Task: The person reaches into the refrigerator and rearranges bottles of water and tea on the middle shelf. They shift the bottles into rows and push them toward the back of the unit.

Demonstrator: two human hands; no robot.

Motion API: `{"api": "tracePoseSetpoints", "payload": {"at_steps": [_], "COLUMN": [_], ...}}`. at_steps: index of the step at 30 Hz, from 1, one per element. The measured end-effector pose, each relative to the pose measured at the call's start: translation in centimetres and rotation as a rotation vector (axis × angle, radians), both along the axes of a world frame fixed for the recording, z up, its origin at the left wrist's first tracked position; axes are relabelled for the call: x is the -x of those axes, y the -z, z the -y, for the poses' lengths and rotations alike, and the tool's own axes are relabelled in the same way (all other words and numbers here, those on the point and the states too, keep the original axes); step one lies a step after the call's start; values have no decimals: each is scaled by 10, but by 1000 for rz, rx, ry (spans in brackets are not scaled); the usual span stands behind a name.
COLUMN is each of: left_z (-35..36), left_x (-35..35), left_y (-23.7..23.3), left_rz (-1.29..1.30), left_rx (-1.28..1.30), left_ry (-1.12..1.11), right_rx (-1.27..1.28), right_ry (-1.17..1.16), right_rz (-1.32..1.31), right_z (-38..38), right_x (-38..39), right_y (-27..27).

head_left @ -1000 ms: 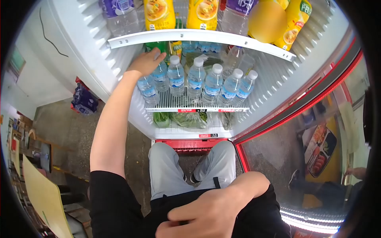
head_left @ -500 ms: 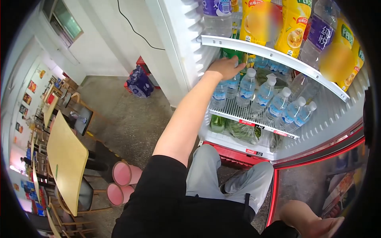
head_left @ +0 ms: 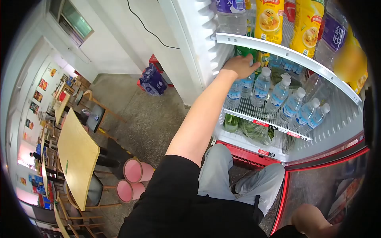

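My left hand point(head_left: 240, 66) reaches into the open fridge at the left end of the middle shelf. Its fingers are spread over the tops of small water bottles with blue labels, touching or just above them. Below the hand stands one water bottle point(head_left: 234, 95), and another water bottle point(head_left: 260, 87) is just right of it. Behind the fingers a green bottle point(head_left: 247, 51) is partly covered. My right forearm point(head_left: 309, 220) is at the lower right, beside the fridge door point(head_left: 317, 190); the right hand's fingers are lost at the dark image edge.
Yellow drink bottles point(head_left: 270, 20) and purple-labelled bottles point(head_left: 232, 18) stand on the upper shelf behind a white rail point(head_left: 285, 51). Bagged greens point(head_left: 256, 131) lie below. To the left are a table point(head_left: 77, 158), chairs, pink bins point(head_left: 133, 170) and a purple bag point(head_left: 152, 79).
The view has shifted, so the scene sits further right. My left hand stays over the bottle tops. My right hand has slid mostly out of view at the lower right.
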State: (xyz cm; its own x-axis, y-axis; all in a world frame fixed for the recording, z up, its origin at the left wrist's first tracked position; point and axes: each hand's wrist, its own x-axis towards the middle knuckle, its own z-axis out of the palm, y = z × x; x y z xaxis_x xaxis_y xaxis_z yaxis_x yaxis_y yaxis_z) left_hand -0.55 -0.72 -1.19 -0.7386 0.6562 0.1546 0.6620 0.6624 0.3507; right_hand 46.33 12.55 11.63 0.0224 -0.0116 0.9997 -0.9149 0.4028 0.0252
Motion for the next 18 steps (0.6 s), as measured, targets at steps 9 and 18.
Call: {"api": "tracePoseSetpoints", "payload": {"at_steps": [9, 18], "left_z": [0, -1], "left_x": [-3, 1], "left_y": [-3, 0], "left_rz": [24, 18], "left_rx": [13, 2], "left_ry": [-9, 4], "right_rx": [-31, -89], "right_ry": [76, 637], "right_rz": [46, 99], "right_z": [1, -62], "right_x": [-1, -15], "right_y": [2, 61]}}
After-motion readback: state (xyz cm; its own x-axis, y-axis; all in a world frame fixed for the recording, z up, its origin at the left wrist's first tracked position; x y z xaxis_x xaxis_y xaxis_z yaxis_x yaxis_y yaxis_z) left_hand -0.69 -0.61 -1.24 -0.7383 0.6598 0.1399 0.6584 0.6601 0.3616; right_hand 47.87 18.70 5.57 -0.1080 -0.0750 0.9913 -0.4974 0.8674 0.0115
